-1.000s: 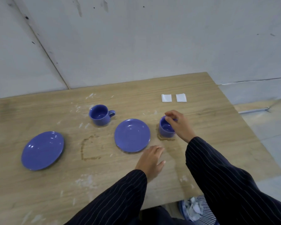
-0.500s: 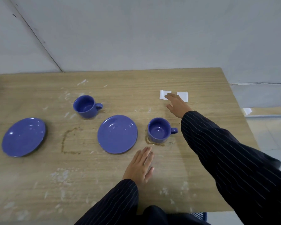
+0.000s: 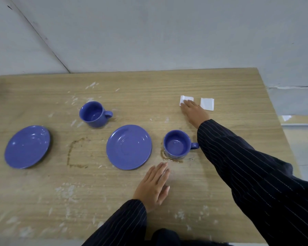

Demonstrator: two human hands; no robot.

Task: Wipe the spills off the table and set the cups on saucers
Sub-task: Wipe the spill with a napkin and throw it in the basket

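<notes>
Two blue cups stand on the wooden table (image 3: 149, 89): one (image 3: 93, 113) at the back left, one (image 3: 176, 144) right of centre in a brown spill (image 3: 171, 159). A blue saucer (image 3: 129, 150) lies between them and a second saucer (image 3: 28, 146) at the far left. Another brown spill ring (image 3: 75, 153) marks the wood between the saucers. My right hand (image 3: 194, 111) reaches to the back right, fingers flat on a folded white tissue (image 3: 184, 100); whether it grips the tissue I cannot tell. My left hand (image 3: 154, 185) rests open and flat near the front edge.
A second folded white tissue (image 3: 207, 103) lies just right of the first. White flecks and smears dot the table. Grey walls stand behind the table, and the floor drops off past the right edge.
My right hand let go of the right cup and reached back to the left tissue. The view shifted left. My left hand stayed flat on the table.
</notes>
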